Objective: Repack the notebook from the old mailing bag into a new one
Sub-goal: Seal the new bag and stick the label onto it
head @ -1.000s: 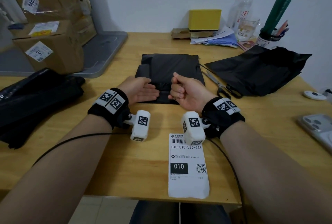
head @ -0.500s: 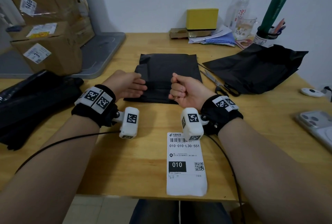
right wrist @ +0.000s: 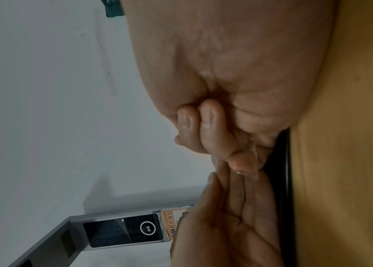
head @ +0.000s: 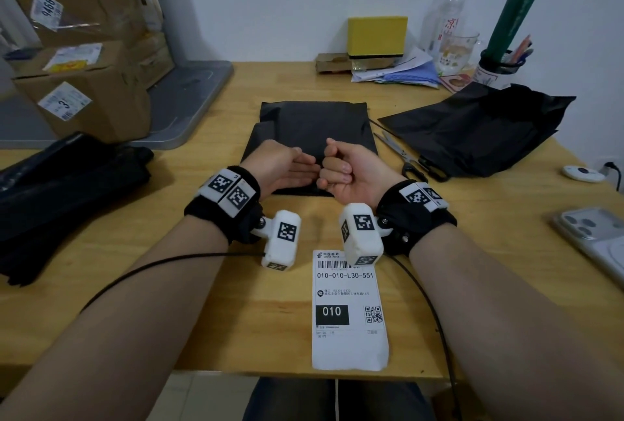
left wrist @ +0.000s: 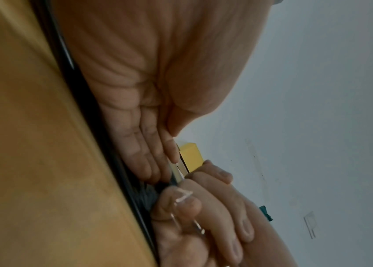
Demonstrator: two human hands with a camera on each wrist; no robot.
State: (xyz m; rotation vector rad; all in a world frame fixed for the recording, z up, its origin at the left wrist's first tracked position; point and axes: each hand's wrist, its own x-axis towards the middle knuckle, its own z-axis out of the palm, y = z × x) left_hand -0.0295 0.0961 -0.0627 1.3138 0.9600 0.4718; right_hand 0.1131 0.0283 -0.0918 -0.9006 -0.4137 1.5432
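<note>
A flat black mailing bag [head: 314,123] lies in the middle of the wooden table [head: 202,302], and no notebook shows. My left hand [head: 299,167] rests on the bag's near edge with straight fingers [left wrist: 144,162] pressing it down. Touching it from the right, my right hand [head: 332,169] is curled into a fist on the same edge. In the wrist views a thin clear strip [left wrist: 182,196] is wound round the right hand's fingers [right wrist: 213,130]. A second, crumpled black bag [head: 479,130] lies open at the right.
Scissors [head: 403,159] lie between the two bags. A white shipping label [head: 347,309] sits at the table's near edge. A phone [head: 594,241] is at the right, a pile of black bags [head: 60,191] and cardboard boxes [head: 84,83] at the left.
My left hand slid left along the bag's near edge, then came back right until it touches the right fist. The right hand stayed in place.
</note>
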